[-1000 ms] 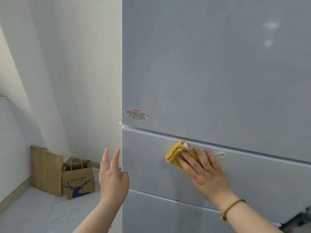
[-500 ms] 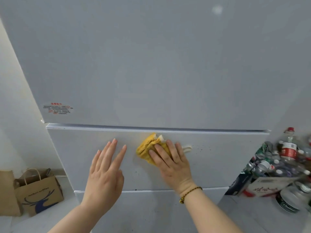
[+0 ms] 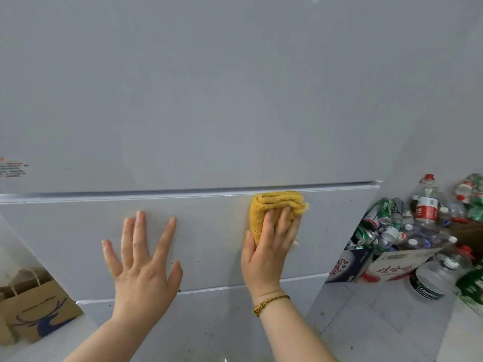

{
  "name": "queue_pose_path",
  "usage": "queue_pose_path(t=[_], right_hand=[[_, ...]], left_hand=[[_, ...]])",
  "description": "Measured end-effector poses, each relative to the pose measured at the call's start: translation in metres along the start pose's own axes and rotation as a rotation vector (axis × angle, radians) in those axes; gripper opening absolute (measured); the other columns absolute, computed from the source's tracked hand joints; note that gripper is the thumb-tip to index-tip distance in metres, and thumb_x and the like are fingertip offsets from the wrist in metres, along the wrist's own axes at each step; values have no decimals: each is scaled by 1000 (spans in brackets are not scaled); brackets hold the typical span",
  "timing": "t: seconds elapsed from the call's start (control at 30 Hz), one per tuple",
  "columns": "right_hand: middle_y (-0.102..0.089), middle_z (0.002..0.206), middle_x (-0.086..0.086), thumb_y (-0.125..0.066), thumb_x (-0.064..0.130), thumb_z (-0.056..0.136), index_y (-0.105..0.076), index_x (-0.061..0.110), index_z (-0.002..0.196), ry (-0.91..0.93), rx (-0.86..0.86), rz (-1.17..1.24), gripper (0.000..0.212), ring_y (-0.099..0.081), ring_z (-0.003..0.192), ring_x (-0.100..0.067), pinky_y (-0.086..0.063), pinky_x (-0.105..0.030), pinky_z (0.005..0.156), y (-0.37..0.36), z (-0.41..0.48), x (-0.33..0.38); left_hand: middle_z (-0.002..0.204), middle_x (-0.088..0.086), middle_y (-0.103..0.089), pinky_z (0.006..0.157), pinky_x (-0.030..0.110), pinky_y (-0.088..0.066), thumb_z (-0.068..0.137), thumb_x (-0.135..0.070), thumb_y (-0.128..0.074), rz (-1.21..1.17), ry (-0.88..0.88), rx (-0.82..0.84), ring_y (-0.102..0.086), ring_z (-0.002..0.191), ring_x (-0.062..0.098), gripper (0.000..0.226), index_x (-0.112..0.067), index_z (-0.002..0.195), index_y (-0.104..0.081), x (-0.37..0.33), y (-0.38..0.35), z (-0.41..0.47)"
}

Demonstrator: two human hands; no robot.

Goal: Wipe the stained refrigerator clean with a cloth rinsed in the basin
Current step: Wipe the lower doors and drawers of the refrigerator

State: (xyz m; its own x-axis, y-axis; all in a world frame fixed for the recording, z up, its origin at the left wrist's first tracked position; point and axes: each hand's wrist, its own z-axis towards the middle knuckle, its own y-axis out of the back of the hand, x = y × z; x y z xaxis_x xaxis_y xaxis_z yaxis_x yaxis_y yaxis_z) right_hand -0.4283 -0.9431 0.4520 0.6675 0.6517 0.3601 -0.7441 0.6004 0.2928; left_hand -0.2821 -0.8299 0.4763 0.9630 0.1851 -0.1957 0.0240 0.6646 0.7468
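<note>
- While my right hand (image 3: pixel 269 252) presses the folded yellow cloth (image 3: pixel 274 205) against the refrigerator (image 3: pixel 235 100), the cloth sits at the top of the middle drawer front (image 3: pixel 209 231), with its upper fold just under the seam below the big upper door.
- That fold lies level, parallel to the seam, so I judge a sideways stroke fits best.
- My right hand is the one on the cloth. Its fingers point up and lie nearly straight across it, with the thumb along the left edge. It is pressing, not clutching.
- My left hand (image 3: pixel 142 259) rests well to the left on the same panel. Its fingers are spread and straight, its palm is toward the door, and it holds nothing. I read it as a brace.
- A few dark specks show on this panel, and more on the lower drawer front (image 3: pixel 209 327) below both wrists. My guess is that the work goes sideways first, then down.
- No basin is in view.
</note>
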Motion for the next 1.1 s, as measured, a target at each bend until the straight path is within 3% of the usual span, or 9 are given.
queue_pose_path(t=[0.1, 0.2, 0.37, 0.5, 0.57, 0.67, 0.9, 1.0, 1.1], right_hand=[[2, 156, 3, -27, 29, 97, -5, 27, 147, -35, -17, 45, 54, 9, 142, -15, 2, -25, 116, 13, 13, -16], [-3, 148, -1, -35, 25, 88, -12, 20, 143, -431, -93, 207, 60, 0, 141, -24, 5, -19, 112, 38, 44, -37], [6, 145, 8, -33, 27, 88, -1, 24, 136, -621, -119, 213, 58, 1, 139, -17, -5, -42, 116, 56, 48, -69], [-3, 156, -4, -34, 22, 98, 0, 17, 147, -1212, -193, 356, 59, -12, 142, -25, -15, -44, 116, 47, 13, -87], [-7, 156, -6, -33, 19, 99, 0, 17, 148, -1361, -228, 441, 59, -16, 141, -26, -18, -45, 115, 49, 9, -87], [0, 156, -4, -33, 14, 99, -1, 15, 148, -1317, -206, 408, 58, -7, 143, -24, -11, -37, 115, 53, 27, -75], [10, 142, 16, -30, 39, 85, -3, 28, 134, -733, -115, 293, 57, 6, 135, -7, 2, -24, 112, 35, 21, -39], [11, 145, 14, -29, 43, 87, 3, 29, 135, -897, -68, 307, 59, 3, 140, -13, -9, -36, 116, 30, -11, -48], [10, 154, 4, -34, 16, 98, 6, 17, 145, -1254, -50, 369, 61, 0, 143, -19, -15, -34, 114, 25, -30, -45]], left_hand=[[139, 22, -23, 113, 39, 10, 74, -31, -36, -34, -186, -31, 11, 142, 14, 69, -31, 141, -17, -17, -5, -2], [142, 18, -19, 114, 36, 6, 73, -30, -37, -55, -251, -15, 10, 142, 12, 74, -33, 142, -12, -34, -15, 0], [154, -3, 14, 113, 40, 5, 71, -31, -34, 8, -290, 1, 11, 142, 13, 82, -30, 145, 1, -32, -27, 0], [153, -4, 15, 113, 41, 5, 71, -30, -32, 76, -312, -2, 12, 142, 13, 81, -29, 146, 0, -30, -28, -1], [154, -4, 15, 114, 42, 5, 71, -29, -33, 93, -322, -7, 11, 142, 14, 81, -29, 146, 0, -29, -29, -1], [154, -3, 15, 114, 43, 5, 72, -28, -33, 106, -329, -19, 11, 142, 15, 81, -28, 146, -1, -29, -31, -1], [154, -3, 14, 114, 43, 4, 73, -27, -33, 112, -336, -43, 10, 142, 15, 79, -28, 146, -2, -28, -33, 0], [154, -4, 14, 114, 42, 5, 73, -27, -33, 102, -332, -41, 11, 142, 14, 80, -29, 146, -1, -29, -33, 0], [153, -5, 15, 114, 41, 5, 72, -28, -33, 109, -334, -40, 11, 142, 13, 81, -31, 145, -1, -29, -33, 2]])
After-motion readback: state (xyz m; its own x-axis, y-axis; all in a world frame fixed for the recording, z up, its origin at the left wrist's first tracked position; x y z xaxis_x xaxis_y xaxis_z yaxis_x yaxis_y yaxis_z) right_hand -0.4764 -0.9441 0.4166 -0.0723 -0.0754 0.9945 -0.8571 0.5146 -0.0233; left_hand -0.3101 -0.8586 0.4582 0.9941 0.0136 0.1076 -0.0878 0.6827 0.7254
